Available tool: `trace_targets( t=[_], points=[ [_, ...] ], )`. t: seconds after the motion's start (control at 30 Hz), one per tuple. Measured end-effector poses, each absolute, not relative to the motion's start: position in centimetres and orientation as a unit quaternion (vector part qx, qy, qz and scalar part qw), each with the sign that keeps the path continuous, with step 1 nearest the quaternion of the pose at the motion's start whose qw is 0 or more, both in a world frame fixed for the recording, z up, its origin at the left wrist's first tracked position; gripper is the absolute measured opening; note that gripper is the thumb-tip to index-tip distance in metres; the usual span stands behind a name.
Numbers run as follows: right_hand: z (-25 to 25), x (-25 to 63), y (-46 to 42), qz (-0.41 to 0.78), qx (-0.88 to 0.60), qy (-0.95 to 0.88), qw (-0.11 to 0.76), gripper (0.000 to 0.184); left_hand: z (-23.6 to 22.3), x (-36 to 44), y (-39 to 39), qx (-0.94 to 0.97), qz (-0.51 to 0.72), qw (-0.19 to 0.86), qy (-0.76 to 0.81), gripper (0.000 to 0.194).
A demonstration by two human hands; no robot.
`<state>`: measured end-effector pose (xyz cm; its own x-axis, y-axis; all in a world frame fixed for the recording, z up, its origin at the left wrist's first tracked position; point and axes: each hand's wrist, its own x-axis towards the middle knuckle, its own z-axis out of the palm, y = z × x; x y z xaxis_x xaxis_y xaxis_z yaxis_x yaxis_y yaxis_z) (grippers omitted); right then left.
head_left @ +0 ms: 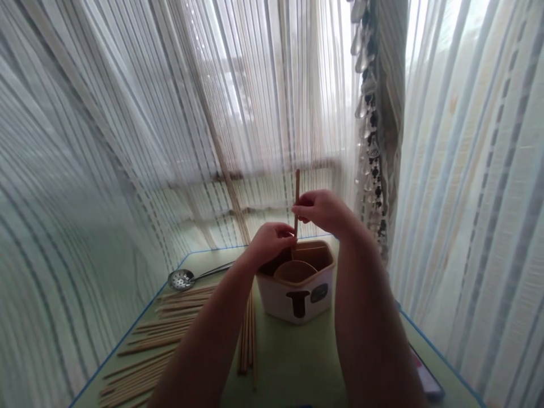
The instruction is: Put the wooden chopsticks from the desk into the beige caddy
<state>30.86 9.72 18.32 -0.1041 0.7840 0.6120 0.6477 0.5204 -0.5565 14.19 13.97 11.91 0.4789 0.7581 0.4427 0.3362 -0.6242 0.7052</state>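
An upright pair of chopsticks or single thick chopstick (297,184) stands over the utensil holder; I cannot tell which. My right hand (318,211) pinches it around its middle. Lower down, my left hand (274,242) is closed with its fingertips against the lower part, just above the rim. The utensil holder (276,297) is a white box with a brown inside, a round inner cup and dividers. On its front are a dark T-shaped cutout and a dark oval label. The chopstick's lower end is hidden by my left hand and the holder.
Rows of wooden chopsticks (148,340) lie on the green table (293,362) at the left, partly behind my left forearm. More chopsticks (247,340) lie before the holder. A slotted metal skimmer (182,279) rests at the back left. A phone (425,377) lies at the right edge. Sheer striped curtains (263,113) hang behind.
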Motion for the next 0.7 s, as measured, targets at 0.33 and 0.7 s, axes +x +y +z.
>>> trace_targets(
  t=[0.33,0.7],
  points=[
    [18.4,30.8,9.6,0.098,-0.49,-0.759,0.417,0.013,12.7,13.7,13.4,0.865,0.325,0.137,0.358,0.013],
    [17.6,31.2,10.6,0.127,-0.503,-0.785,0.34,0.007,12.4,13.6,13.8,0.849,0.344,0.189,0.354,0.014]
  ],
)
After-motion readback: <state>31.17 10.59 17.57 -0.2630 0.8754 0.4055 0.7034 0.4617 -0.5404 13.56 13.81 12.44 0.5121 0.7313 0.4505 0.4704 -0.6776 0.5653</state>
